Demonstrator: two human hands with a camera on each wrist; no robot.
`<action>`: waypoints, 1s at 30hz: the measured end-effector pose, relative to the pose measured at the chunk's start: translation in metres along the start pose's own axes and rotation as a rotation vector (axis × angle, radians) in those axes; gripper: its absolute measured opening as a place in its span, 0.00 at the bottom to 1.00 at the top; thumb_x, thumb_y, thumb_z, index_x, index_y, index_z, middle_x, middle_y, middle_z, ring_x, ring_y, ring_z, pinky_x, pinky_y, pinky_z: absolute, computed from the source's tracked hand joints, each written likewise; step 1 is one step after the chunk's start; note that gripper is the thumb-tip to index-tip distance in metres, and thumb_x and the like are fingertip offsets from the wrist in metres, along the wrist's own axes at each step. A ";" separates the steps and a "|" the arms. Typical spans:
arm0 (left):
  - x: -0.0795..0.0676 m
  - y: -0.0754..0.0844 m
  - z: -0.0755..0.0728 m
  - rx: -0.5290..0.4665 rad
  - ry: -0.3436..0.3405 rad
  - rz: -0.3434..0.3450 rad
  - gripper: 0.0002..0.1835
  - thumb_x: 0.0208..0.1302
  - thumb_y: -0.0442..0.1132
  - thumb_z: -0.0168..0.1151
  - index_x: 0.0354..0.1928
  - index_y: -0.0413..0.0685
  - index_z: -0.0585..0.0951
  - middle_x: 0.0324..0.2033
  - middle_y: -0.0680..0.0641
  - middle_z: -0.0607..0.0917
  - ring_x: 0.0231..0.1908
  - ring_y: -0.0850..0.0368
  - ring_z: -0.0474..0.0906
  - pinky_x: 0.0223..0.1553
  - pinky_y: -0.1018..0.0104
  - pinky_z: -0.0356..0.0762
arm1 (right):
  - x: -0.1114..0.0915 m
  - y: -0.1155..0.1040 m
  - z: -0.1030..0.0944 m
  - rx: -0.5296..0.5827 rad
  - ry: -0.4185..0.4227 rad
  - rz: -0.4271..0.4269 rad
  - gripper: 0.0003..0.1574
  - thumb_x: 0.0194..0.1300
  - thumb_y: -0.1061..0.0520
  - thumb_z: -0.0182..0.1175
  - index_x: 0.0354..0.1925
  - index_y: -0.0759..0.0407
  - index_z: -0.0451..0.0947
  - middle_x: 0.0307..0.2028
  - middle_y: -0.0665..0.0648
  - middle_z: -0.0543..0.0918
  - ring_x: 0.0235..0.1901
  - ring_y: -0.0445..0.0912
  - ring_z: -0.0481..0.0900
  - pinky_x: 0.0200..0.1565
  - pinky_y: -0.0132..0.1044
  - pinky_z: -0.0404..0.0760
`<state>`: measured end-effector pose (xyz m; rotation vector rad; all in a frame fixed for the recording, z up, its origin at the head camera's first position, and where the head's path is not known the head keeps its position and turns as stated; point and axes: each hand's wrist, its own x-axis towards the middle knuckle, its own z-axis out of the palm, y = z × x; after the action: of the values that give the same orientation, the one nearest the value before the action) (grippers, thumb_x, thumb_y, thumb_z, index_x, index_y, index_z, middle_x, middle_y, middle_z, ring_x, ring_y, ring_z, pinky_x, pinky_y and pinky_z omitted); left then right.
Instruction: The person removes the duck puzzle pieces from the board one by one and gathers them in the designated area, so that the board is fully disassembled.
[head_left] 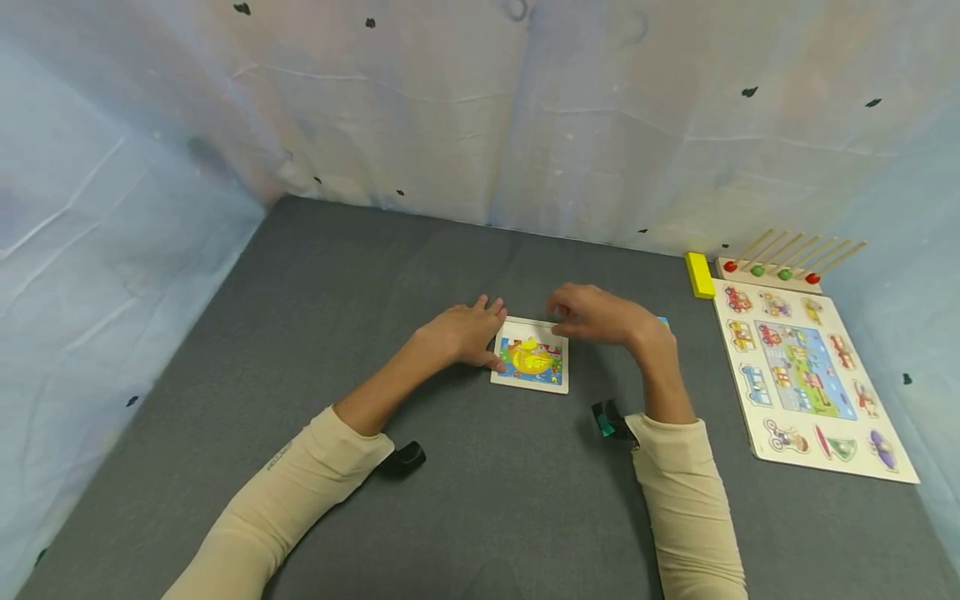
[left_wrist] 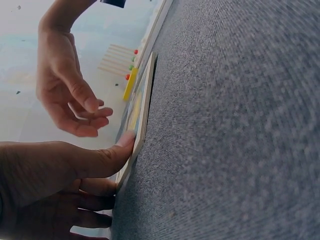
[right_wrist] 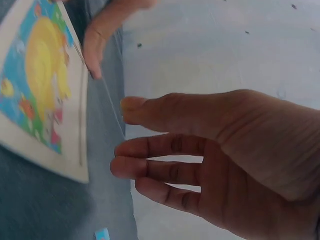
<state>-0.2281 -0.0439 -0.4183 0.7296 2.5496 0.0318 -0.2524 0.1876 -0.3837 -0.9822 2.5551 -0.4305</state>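
A small square jigsaw puzzle (head_left: 528, 386) in a pale wooden frame lies on the grey table, its picture a yellow duck-like figure on blue. My left hand (head_left: 467, 333) rests at its left side with fingers spread. In the left wrist view the left thumb (left_wrist: 117, 156) presses on the frame's edge while the other fingers lie beside it. Over the puzzle's far right corner hovers my right hand (head_left: 600, 315), fingers loosely bent. Nothing shows between the right thumb (right_wrist: 170, 112) and fingers in the right wrist view.
At the right lies a large board (head_left: 738, 379) of vehicle pictures. Behind it stand a peg rack (head_left: 795, 282) with red and green beads and a yellow block (head_left: 700, 275). A small blue piece (right_wrist: 102, 234) lies right of the puzzle. Pale curtains (head_left: 450, 125) border the table.
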 end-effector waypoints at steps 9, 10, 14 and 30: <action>0.000 -0.001 0.000 0.003 -0.008 0.002 0.53 0.71 0.64 0.63 0.84 0.44 0.51 0.84 0.41 0.47 0.84 0.41 0.43 0.82 0.45 0.55 | 0.021 -0.021 0.017 -0.001 -0.116 -0.048 0.21 0.70 0.62 0.68 0.59 0.66 0.81 0.50 0.64 0.84 0.47 0.53 0.82 0.54 0.49 0.84; 0.000 -0.001 0.000 0.003 -0.007 0.002 0.53 0.71 0.64 0.62 0.84 0.44 0.51 0.84 0.41 0.47 0.85 0.41 0.43 0.82 0.45 0.56 | 0.023 -0.022 0.019 -0.008 -0.131 -0.044 0.21 0.69 0.61 0.69 0.58 0.66 0.81 0.50 0.63 0.83 0.46 0.52 0.81 0.53 0.48 0.84; 0.001 -0.002 0.001 0.002 -0.001 0.004 0.53 0.70 0.64 0.63 0.84 0.44 0.51 0.84 0.42 0.47 0.84 0.41 0.43 0.82 0.45 0.56 | 0.029 -0.028 0.026 -0.036 -0.168 -0.038 0.22 0.68 0.58 0.71 0.57 0.65 0.82 0.49 0.61 0.83 0.44 0.49 0.80 0.51 0.46 0.83; 0.002 -0.001 0.001 -0.018 -0.004 -0.003 0.54 0.69 0.64 0.64 0.84 0.44 0.51 0.84 0.42 0.46 0.84 0.41 0.43 0.82 0.45 0.55 | 0.032 -0.035 0.030 -0.004 -0.177 0.005 0.14 0.69 0.60 0.70 0.45 0.62 0.74 0.38 0.57 0.80 0.35 0.46 0.75 0.41 0.38 0.76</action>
<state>-0.2293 -0.0441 -0.4204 0.7188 2.5435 0.0520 -0.2415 0.1360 -0.4036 -0.9697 2.4008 -0.3221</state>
